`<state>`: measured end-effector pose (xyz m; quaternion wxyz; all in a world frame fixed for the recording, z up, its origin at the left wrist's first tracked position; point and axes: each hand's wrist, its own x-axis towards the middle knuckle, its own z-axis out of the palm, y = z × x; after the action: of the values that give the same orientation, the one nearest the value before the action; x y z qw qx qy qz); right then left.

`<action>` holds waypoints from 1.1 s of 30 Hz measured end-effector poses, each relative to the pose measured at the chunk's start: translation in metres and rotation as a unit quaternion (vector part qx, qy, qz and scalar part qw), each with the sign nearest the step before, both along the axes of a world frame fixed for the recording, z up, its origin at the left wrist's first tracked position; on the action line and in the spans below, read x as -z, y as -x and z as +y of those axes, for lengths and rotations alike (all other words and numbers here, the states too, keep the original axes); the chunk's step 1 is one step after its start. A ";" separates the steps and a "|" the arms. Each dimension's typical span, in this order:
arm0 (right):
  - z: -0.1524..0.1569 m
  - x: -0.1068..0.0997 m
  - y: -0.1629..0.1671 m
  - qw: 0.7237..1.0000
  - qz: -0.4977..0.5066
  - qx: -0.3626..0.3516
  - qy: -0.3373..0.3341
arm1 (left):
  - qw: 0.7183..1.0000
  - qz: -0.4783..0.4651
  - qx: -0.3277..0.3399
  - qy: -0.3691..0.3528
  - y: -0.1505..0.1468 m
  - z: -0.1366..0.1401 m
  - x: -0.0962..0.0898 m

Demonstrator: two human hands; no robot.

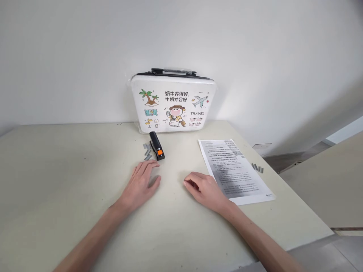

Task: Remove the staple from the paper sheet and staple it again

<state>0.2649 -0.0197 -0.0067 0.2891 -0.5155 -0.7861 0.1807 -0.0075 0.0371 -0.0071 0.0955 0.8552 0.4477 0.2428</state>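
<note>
My left hand (pixel 141 183) rests on the table with its fingers forward and its thumb apart, holding nothing. Its fingertips lie just short of a black stapler (pixel 155 146) with an orange button. Several strips of grey staples (pixel 148 152) are scattered along the stapler's left side. My right hand (pixel 204 190) lies on the table with its fingers curled in toward the thumb, and no object shows in it. Beside it, partly behind the wrist, is a printed sheet of paper (pixel 238 170).
A white carrying case (pixel 181 104) with cartoon prints and a black handle stands against the wall at the back. More staple strips (pixel 257 168) sit by the sheet's right edge. The table (pixel 70 181) ends at a slanting right edge, with another surface (pixel 326 181) beyond.
</note>
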 end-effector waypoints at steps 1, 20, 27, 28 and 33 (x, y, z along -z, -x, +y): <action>0.000 0.000 0.000 1.000 -0.001 0.001 0.001 | 1.000 -0.001 -0.004 0.000 0.000 0.000 0.000; 0.002 -0.004 -0.047 0.993 0.033 0.109 -0.016 | 1.000 0.014 0.016 0.004 0.001 -0.002 -0.004; -0.015 0.018 -0.120 0.972 -0.113 0.199 -0.054 | 1.000 0.020 0.018 -0.005 0.001 -0.004 0.000; -0.016 0.020 -0.129 0.969 -0.131 0.202 -0.047 | 1.000 0.020 0.016 -0.006 0.001 -0.004 0.001; -0.020 0.026 -0.161 0.961 -0.179 0.212 -0.001 | 1.000 0.021 0.015 -0.013 0.001 -0.005 0.001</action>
<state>0.4257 -0.0393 -0.0331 0.1759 -0.6937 -0.6982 0.0193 -0.0081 0.0319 -0.0086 0.0782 0.8678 0.4338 0.2294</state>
